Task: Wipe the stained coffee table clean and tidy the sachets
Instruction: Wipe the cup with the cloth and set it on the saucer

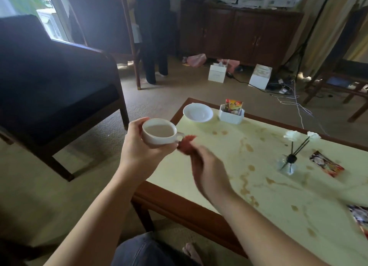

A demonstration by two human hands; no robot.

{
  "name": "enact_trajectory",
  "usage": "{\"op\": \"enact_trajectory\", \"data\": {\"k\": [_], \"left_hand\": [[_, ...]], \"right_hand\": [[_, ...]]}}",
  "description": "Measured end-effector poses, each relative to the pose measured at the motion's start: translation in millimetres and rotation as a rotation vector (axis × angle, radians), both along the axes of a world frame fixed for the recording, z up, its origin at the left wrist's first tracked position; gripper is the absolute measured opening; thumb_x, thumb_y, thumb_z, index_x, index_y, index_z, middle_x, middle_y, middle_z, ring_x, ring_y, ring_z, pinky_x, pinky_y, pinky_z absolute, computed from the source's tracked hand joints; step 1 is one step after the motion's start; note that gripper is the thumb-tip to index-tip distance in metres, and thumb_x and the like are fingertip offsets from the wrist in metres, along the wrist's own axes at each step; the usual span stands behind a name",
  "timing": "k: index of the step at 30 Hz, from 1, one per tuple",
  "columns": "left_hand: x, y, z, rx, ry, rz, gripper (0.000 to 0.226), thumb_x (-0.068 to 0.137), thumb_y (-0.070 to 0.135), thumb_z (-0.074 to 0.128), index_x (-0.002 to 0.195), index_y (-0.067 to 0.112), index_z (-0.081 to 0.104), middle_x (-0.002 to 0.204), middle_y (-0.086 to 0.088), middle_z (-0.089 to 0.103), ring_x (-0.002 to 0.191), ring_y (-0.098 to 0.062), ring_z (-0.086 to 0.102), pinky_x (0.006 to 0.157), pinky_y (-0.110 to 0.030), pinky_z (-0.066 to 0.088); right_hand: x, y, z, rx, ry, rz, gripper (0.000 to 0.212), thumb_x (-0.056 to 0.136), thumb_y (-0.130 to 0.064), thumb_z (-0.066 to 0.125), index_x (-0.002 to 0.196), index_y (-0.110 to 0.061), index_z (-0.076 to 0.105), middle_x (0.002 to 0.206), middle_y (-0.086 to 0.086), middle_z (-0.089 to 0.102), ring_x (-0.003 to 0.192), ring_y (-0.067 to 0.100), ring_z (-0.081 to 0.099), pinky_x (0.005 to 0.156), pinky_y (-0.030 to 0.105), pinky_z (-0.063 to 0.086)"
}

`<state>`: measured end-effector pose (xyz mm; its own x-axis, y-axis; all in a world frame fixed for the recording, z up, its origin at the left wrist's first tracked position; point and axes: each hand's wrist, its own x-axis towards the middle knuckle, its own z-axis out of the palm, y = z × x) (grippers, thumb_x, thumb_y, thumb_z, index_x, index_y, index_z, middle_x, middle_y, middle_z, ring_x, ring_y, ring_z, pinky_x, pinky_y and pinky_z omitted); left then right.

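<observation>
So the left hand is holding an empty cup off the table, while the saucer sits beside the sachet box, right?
Not quite: the cup in the left hand is full of milky coffee, not empty, as the head view shows. The saucer does sit beside the sachet box.

dim room, window light, motion blur

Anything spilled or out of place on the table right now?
Yes. Brown stains trail across the coffee table. One sachet lies loose beside the flower vase, another at the right edge, outside the white holder.
</observation>
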<state>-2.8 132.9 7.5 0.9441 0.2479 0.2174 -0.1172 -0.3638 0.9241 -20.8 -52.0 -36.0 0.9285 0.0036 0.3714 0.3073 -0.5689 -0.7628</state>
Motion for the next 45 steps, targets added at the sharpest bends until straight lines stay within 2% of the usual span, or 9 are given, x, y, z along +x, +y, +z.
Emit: {"op": "enact_trajectory", "data": {"k": [5,7,10,15,18,22,27,33,45], "left_hand": [[14.1,3.6,-5.7,0.022,0.016,-0.082,0.088,0.061,0.032,0.102,0.131,0.038,0.049,0.114,0.019,0.064,0.099,0.014,0.061,0.075,-0.002,0.046],[23.6,-1.9,-8.5,0.016,0.032,-0.127,0.088,0.06,0.032,0.102,0.131,0.038,0.049,0.117,0.016,0.064,0.1,0.011,0.062,0.077,-0.004,0.048],[42.4,-14.5,-13.4,0.011,0.034,-0.173,0.089,0.058,0.033,0.103,0.13,0.04,0.051,0.125,0.009,0.06,0.107,0.001,0.063,0.078,-0.004,0.048],[91.3,-39.4,-20.8,0.018,0.014,-0.242,0.091,0.053,0.04,0.101,0.131,0.038,0.053,0.128,0.01,0.06,0.112,0.001,0.061,0.089,-0.014,0.051],[124.0,-54.0,-27.3,0.049,0.02,-0.243,0.095,0.046,0.055,0.095,0.131,0.042,0.053,0.128,0.011,0.059,0.119,-0.009,0.059,0.099,-0.034,0.055],[165.9,-70.2,-38.1,0.101,0.069,-0.248,0.099,0.049,0.058,0.093,0.137,0.044,0.05,0.128,0.011,0.055,0.123,-0.016,0.053,0.102,-0.042,0.053],[215.7,-85.2,-52.6,0.144,0.089,-0.225,0.09,0.059,0.037,0.1,0.135,0.031,0.054,0.127,0.007,0.061,0.114,-0.015,0.061,0.096,-0.034,0.054],[266.8,-96.3,-76.1,0.258,0.129,-0.209,0.093,0.059,0.04,0.099,0.138,0.027,0.053,0.13,0.005,0.051,0.114,-0.016,0.056,0.099,-0.038,0.052],[299.5,-112.5,-92.1,0.293,0.142,-0.287,0.112,0.062,0.044,0.099,0.156,0.023,0.041,0.144,0.008,0.047,0.126,-0.013,0.049,0.092,-0.025,0.042]], "right_hand": [[-2.1,4.8,-73.8,-0.673,-0.005,0.318,0.052,0.095,-0.009,0.067,0.145,-0.022,0.061,0.147,0.005,0.062,0.141,0.028,0.052,0.119,0.048,0.04],[-2.3,2.4,-74.3,-0.724,0.046,0.361,0.056,0.095,-0.017,0.062,0.151,-0.023,0.055,0.154,0.004,0.055,0.147,0.027,0.045,0.125,0.05,0.029],[6.8,-5.3,-53.0,-0.482,0.188,0.343,0.067,0.085,-0.032,0.054,0.152,-0.028,0.051,0.154,-0.001,0.055,0.148,0.019,0.041,0.128,0.045,0.02],[50.0,-27.7,1.0,0.406,0.281,-0.12,0.05,0.082,-0.034,0.046,0.131,-0.034,0.059,0.12,-0.011,0.07,0.1,-0.008,0.064,0.09,0.025,0.049],[92.5,-43.9,24.8,0.555,0.38,-0.078,0.053,0.087,-0.052,0.049,0.135,-0.034,0.062,0.124,-0.008,0.071,0.115,0.005,0.065,0.107,0.036,0.046],[147.6,-57.3,34.0,0.521,0.511,0.016,0.05,0.097,-0.069,0.04,0.088,-0.043,0.081,0.104,-0.014,0.079,0.114,0.009,0.066,0.112,0.037,0.04],[207.0,-69.5,12.1,0.406,0.581,-0.022,0.086,0.07,-0.091,0.037,0.124,-0.035,0.074,0.126,-0.008,0.073,0.125,0.01,0.06,0.117,0.037,0.031],[250.0,-73.9,-4.2,0.268,0.551,-0.053,0.071,0.104,-0.068,0.022,0.144,-0.025,0.06,0.138,-0.003,0.062,0.126,0.011,0.05,0.102,0.031,0.027],[278.8,-84.1,-35.3,0.203,0.499,-0.11,0.072,0.101,-0.069,0.026,0.154,-0.027,0.048,0.163,-0.004,0.039,0.15,0.015,0.033,0.126,0.044,0.021]]}}
